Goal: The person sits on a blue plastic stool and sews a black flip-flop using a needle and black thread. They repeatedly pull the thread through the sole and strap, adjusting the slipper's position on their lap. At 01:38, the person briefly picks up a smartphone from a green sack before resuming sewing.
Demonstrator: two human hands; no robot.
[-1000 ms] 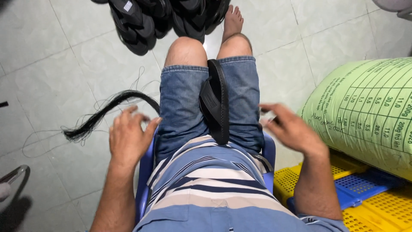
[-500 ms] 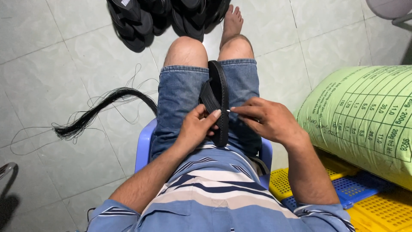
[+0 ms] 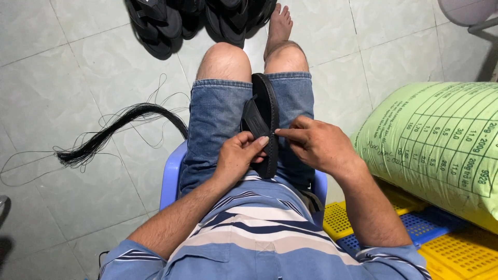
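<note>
The head view looks straight down at a person sitting on a blue plastic chair (image 3: 171, 176); the person wears short blue jeans and a striped shirt; a black sandal (image 3: 267, 122) lies on its edge in the lap, between the two legs, with its far end toward the knees; the left hand (image 3: 238, 155) is curled around the near part of the sandal, with the fingers (image 3: 259, 142) bent over its strap and edge, so it has hold of the sandal; the right hand (image 3: 319, 145) is partly closed, with the pointing finger and thumb pressed together right at the sandal's edge, touching the left fingers; I cannot tell if something thin is pinched there.

The floor (image 3: 62, 88) is made of big pale tiles with thin lines between them, and it looks a bit shiny; on the left, a bundle of long black threads (image 3: 114, 129) lies on the tiles, bending toward the chair, with loose threads spread around it; at the far side, near the bare foot, a pile of black sandals (image 3: 197, 21) sits on the floor; on the right, a big green sack (image 3: 436, 140) with a printed grid rests on top of yellow and blue plastic crates (image 3: 415, 228), just beside the right arm; in the far right corner there is part of a grey seat (image 3: 467, 13).
</note>
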